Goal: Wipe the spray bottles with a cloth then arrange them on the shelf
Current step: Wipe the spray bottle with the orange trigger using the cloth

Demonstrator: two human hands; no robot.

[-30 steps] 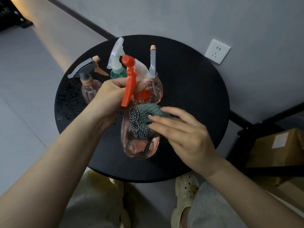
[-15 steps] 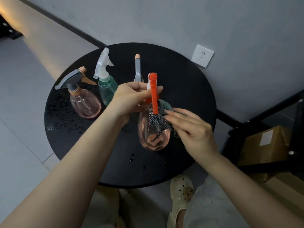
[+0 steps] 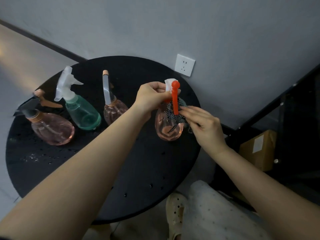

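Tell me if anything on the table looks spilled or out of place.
Water droplets are scattered on the black table, thickest at its left edge near the pink bottle. The three standing bottles are upright; nothing has tipped.

We found a round black table [image 3: 121, 170] standing against the wall. Three spray bottles stood upright on its far left part: a pink bottle [image 3: 52, 129] with a dark head at the left, a green bottle [image 3: 83, 113] with a white head beside it, and a second pink bottle [image 3: 113, 110] just right of that. Droplets [image 3: 32, 156] speckled the top.
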